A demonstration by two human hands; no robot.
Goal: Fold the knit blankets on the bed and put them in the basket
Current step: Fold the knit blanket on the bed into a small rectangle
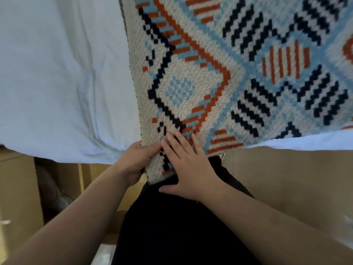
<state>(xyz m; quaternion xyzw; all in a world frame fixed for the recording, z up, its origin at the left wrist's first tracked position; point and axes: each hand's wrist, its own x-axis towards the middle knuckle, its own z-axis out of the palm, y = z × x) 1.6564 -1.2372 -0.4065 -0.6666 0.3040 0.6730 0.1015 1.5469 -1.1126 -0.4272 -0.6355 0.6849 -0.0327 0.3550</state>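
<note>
A knit blanket (238, 69) with a cream ground and orange, light blue and navy geometric patterns lies spread over the bed, its near corner hanging off the bed's edge toward me. My left hand (135, 161) grips that corner's left edge, thumb on top and fingers underneath. My right hand (187, 163) lies flat on the same corner with straight fingers, pressing it against my dark clothing. No basket is in view.
The bed is covered with a pale blue sheet (57, 83), bare to the left of the blanket. Below the bed's edge are tan cardboard boxes (17, 188) on the left and a tan surface (286, 178) on the right. My dark clothing (181, 226) fills the lower centre.
</note>
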